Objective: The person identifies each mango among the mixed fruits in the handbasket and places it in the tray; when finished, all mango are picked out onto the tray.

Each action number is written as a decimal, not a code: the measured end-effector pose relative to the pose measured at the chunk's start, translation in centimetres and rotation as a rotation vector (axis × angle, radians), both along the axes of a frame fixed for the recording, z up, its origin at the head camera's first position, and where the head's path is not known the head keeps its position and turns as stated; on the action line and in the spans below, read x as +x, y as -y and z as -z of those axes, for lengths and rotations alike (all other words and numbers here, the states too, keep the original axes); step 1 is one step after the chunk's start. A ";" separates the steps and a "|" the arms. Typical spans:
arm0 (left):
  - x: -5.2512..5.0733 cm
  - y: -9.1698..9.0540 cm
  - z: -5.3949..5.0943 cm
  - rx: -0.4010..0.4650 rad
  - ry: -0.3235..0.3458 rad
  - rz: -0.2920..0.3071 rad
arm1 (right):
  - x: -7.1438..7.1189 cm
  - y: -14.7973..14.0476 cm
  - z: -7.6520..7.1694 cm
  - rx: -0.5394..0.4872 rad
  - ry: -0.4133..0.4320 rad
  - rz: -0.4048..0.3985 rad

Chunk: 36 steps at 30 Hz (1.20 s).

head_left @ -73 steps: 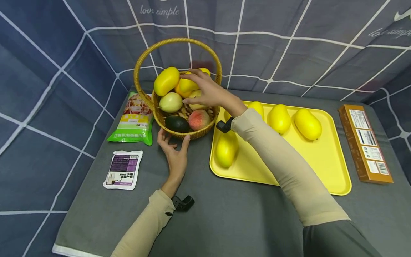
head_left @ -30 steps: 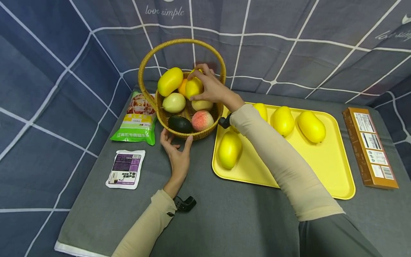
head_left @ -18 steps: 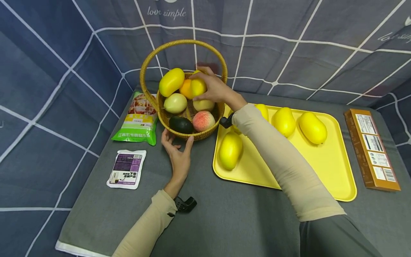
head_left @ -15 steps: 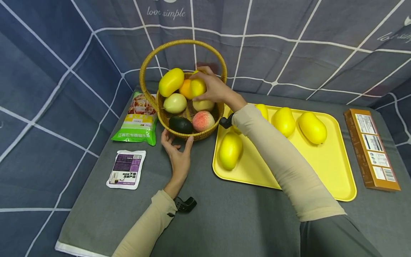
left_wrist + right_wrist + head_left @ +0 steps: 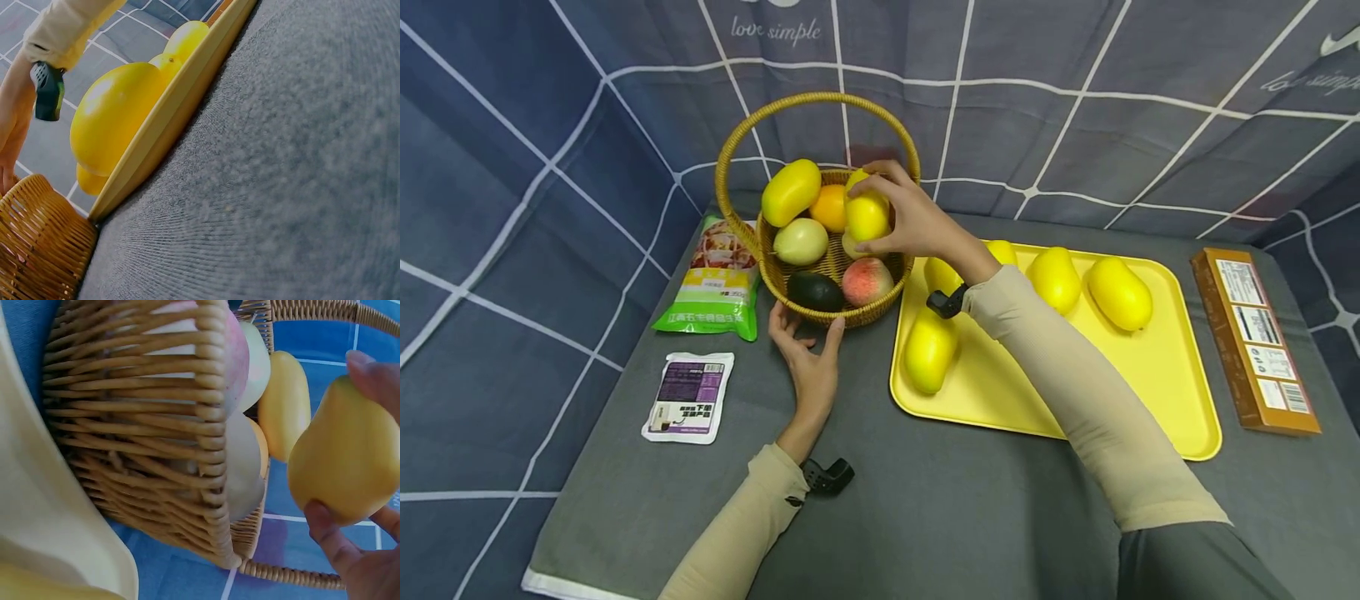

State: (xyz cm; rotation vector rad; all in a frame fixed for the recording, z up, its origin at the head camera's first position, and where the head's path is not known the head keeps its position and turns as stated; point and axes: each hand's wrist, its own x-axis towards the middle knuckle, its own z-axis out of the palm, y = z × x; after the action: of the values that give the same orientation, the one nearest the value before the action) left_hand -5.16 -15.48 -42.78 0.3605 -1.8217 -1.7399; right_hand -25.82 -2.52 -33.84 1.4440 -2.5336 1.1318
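My right hand [image 5: 913, 212] grips a yellow mango [image 5: 867, 215] between thumb and fingers, at the right side of the wicker basket [image 5: 859, 315]. In the right wrist view the mango [image 5: 347, 453] is beside the basket's opening, apart from the fruit inside. My left hand [image 5: 811, 371] touches the basket's lower front, its thumb and fingers spread. Inside the basket are another mango [image 5: 791, 193], an orange [image 5: 829, 207], a pale green fruit [image 5: 801, 242], a dark green avocado [image 5: 815, 291] and a peach [image 5: 867, 281]. A pale round fruit [image 5: 240, 465] is partly hidden.
Right of the basket lies a yellow tray [image 5: 1120, 383] with several mangoes [image 5: 1120, 292]. A brown box [image 5: 1255, 342] stands beyond it. To the left are a green food bag [image 5: 711, 292] and a white-and-purple pouch [image 5: 688, 397]. The basket's tall handle [image 5: 816, 96] arches overhead.
My right hand has taken hold of the mango at the back of the basket and drawn it up and rightward. More of the orange shows. The left hand stays against the basket.
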 end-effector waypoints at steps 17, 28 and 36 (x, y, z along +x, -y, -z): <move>0.0 0.2 0.0 0.000 0.005 -0.014 | 4.4 -3.5 0.6 -0.147 -0.092 -0.049; 0.1 0.2 0.1 -0.001 0.014 -0.005 | 8.3 -7.6 1.9 -0.167 -0.045 0.027; 0.1 0.1 0.0 -0.007 0.006 0.007 | 10.6 -11.4 3.6 -0.147 -0.037 0.145</move>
State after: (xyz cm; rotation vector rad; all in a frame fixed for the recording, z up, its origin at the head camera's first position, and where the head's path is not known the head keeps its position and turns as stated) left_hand -5.03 -15.62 -42.79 0.3566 -1.8355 -1.7383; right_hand -15.26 8.92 -37.40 1.2149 -2.4265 1.2264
